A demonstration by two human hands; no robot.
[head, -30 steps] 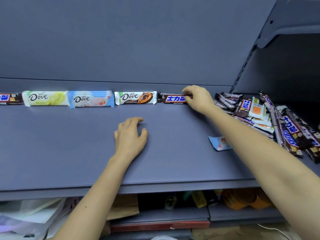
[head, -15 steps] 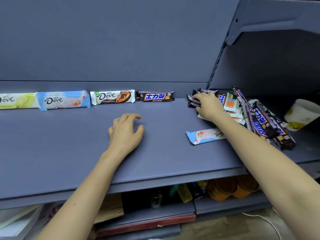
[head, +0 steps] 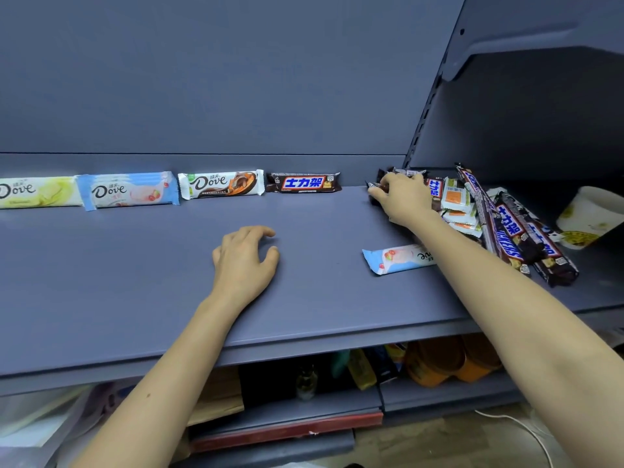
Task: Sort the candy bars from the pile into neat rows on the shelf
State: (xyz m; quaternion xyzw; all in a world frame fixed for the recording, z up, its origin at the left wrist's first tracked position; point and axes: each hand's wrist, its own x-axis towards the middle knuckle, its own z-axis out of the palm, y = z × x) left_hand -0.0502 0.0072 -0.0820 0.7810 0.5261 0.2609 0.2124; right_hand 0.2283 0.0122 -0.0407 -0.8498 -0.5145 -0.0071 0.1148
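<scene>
Right hand (head: 403, 199) has reached pile (head: 506, 228), gripping dark bar (head: 375, 188).

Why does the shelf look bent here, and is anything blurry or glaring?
Head view: the wide-angle lens bows the grey-blue metal shelf; light is soft and even, print on the brown-wrapped bar reads sharply; the right hand pinching a dark-wrapped bar shows no blur; the left hand casts only faint shadow.

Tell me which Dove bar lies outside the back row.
The light blue Dove bar in front of the pile: it lies alone, upside down; the others form the back row.
</scene>
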